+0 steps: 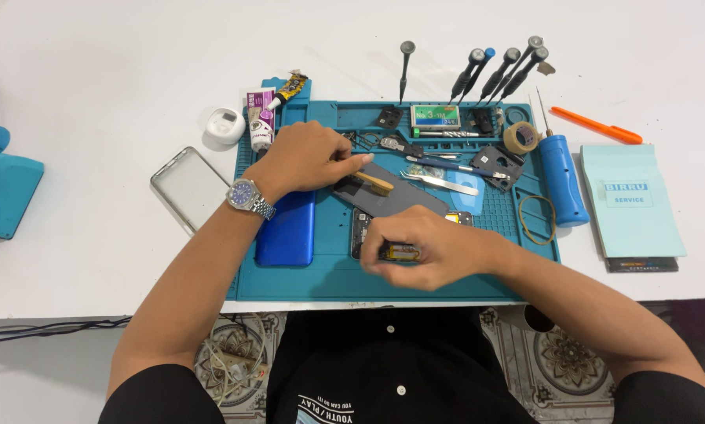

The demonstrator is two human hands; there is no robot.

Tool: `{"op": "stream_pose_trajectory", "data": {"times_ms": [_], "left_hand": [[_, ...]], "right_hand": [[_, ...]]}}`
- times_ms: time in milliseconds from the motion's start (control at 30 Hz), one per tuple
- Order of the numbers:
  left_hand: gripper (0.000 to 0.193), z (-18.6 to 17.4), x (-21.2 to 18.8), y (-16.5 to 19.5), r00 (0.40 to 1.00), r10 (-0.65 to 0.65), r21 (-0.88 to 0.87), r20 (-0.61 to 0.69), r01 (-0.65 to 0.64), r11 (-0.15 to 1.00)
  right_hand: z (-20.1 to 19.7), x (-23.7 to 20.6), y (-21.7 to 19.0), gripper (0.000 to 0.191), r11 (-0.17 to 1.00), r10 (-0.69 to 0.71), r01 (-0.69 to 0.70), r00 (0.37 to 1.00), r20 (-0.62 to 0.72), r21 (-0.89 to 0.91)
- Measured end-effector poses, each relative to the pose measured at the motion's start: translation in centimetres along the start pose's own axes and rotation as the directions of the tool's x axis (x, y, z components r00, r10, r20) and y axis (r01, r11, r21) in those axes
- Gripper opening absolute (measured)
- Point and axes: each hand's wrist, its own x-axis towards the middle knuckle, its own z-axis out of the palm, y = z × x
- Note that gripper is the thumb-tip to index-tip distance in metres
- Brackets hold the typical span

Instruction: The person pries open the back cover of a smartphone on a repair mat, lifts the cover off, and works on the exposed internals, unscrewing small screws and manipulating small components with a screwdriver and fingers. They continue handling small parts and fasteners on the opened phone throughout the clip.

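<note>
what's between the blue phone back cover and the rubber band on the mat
In the head view, between the blue back cover and the rubber band lie the opened phone and the right hand working on it.

Six screwdrivers (497,73) stand beyond the grips, at the mat's (329,275) far edge. One brush (372,183), one tweezers (440,182), two glue tubes (261,119), one tape roll (520,137), one rubber band (537,219), one blue phone cover (287,230).
</note>
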Motion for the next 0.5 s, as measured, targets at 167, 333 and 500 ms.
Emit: {"op": "stream_pose_trajectory", "data": {"times_ms": [167,333,500], "left_hand": [[0.061,-0.13,0.06,0.23,1.0,-0.019,0.014,0.018,0.019,1.0],[0.062,-0.19,0.01,0.22,0.999,-0.023,0.016,0.024,0.022,1.0],[0.062,-0.04,0.07,0.03,0.999,-0.021,0.011,0.027,0.021,1.0]], "right_hand": [[0.07,-0.36,0.6,0.037,0.996,0.062,-0.06,0.998,-0.028,0.069],[-0.1,-0.06,0.66,0.036,0.999,0.049,-0.049,0.999,-0.008,0.007],[-0.1,0.06,0.56,0.04,0.997,0.055,-0.056,0.998,0.023,0.046]]}}
